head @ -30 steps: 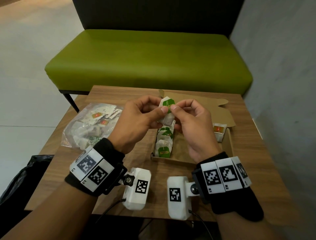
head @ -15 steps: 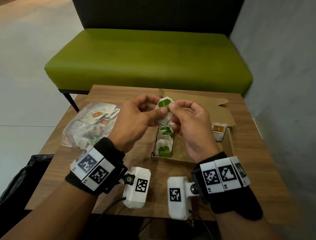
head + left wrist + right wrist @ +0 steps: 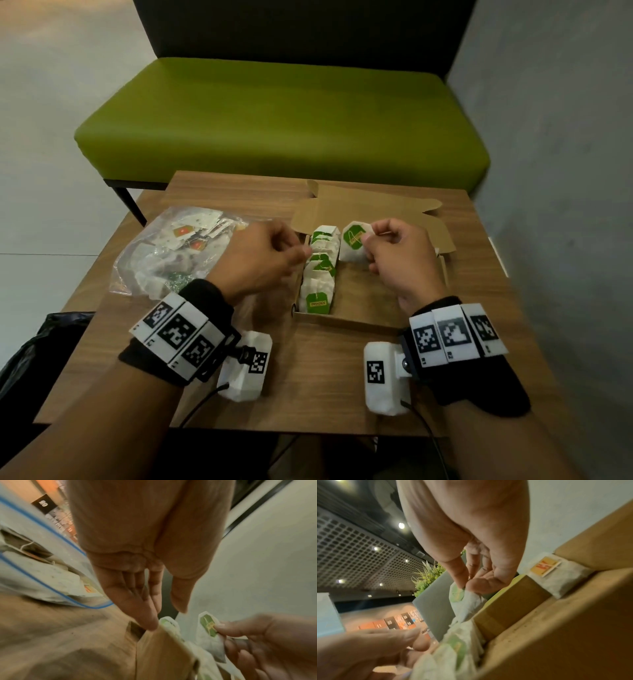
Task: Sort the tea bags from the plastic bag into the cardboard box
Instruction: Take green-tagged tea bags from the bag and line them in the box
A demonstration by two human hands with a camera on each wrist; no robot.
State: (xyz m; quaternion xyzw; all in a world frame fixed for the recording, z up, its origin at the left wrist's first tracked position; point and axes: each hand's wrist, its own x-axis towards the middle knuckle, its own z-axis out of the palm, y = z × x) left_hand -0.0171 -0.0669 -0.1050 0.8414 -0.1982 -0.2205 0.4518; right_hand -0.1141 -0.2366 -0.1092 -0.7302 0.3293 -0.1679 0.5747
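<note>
My right hand [image 3: 367, 240] pinches a white tea bag [image 3: 352, 241] by its green tag, just above the open cardboard box [image 3: 342, 322]. The right wrist view shows thumb and forefinger closed on that tea bag [image 3: 462, 599]. My left hand [image 3: 303, 251] holds nothing; its fingers [image 3: 147, 623] are straight and reach the box's left wall, beside a row of green-tagged tea bags [image 3: 320, 274] standing along the box's left side. An orange-tagged tea bag [image 3: 556, 574] lies at the box's right end. The clear plastic bag [image 3: 171, 253] with more tea bags lies left of the box.
The box and bag sit on a small wooden table [image 3: 308, 383]. The box's lid flap [image 3: 370, 212] lies open toward the back. A green bench [image 3: 281, 120] stands behind the table, a grey wall on the right, and a black bag [image 3: 34, 346] at lower left.
Both hands held the green-tagged tea bag above the box. Now the left hand has let go and dropped to the box's left wall; the right hand has carried the bag down and right.
</note>
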